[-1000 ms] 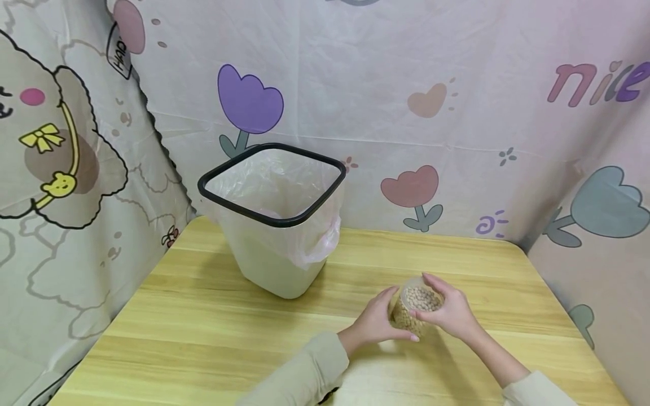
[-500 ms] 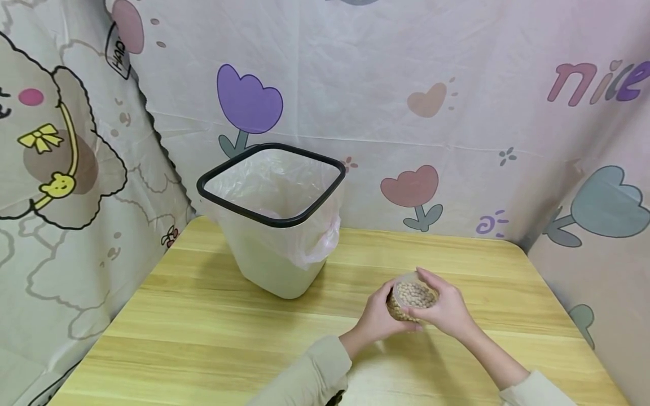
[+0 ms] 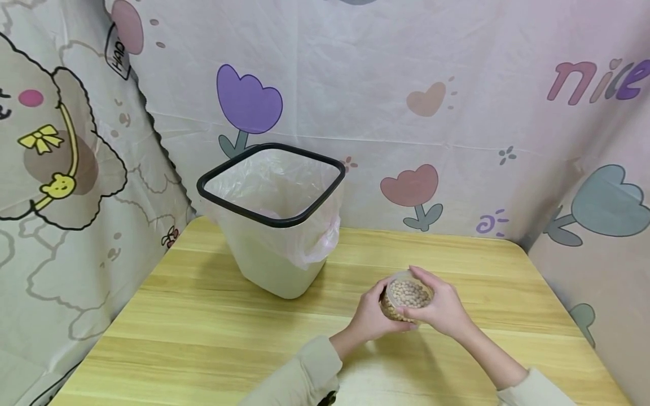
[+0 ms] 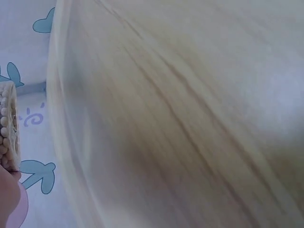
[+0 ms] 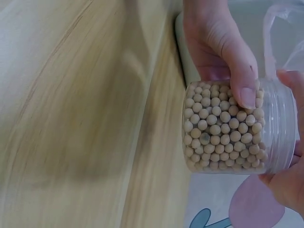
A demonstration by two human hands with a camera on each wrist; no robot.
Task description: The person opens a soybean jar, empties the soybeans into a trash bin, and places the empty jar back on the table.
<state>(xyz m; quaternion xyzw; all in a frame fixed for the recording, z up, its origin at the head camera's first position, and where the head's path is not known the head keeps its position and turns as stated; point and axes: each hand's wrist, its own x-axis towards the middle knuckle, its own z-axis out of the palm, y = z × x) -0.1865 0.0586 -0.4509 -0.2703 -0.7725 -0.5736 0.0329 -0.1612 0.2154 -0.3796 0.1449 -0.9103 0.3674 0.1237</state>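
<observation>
Between both hands is a clear plastic jar [image 3: 408,294], packed with small round beige balls [image 5: 221,126]. My left hand [image 3: 370,317] grips the jar's body from the left, its thumb lying along the near side in the right wrist view. My right hand [image 3: 447,307] holds the clear upper end [image 5: 280,128] between thumb and fingers. Whether that end is a separate lid is hard to tell. The jar is held above the table. Only a sliver of the jar [image 4: 6,128] shows at the left edge of the left wrist view.
A pale bin [image 3: 276,270] with a black rim and a thin plastic liner [image 3: 317,237] stands on the wood-grain table [image 3: 203,338], left of the hands. Printed cloth [image 3: 355,67] hangs behind the table and at both sides.
Both hands have moved the jar slightly left and up. The grip of each hand looks much the same, and the bin has stayed in place.
</observation>
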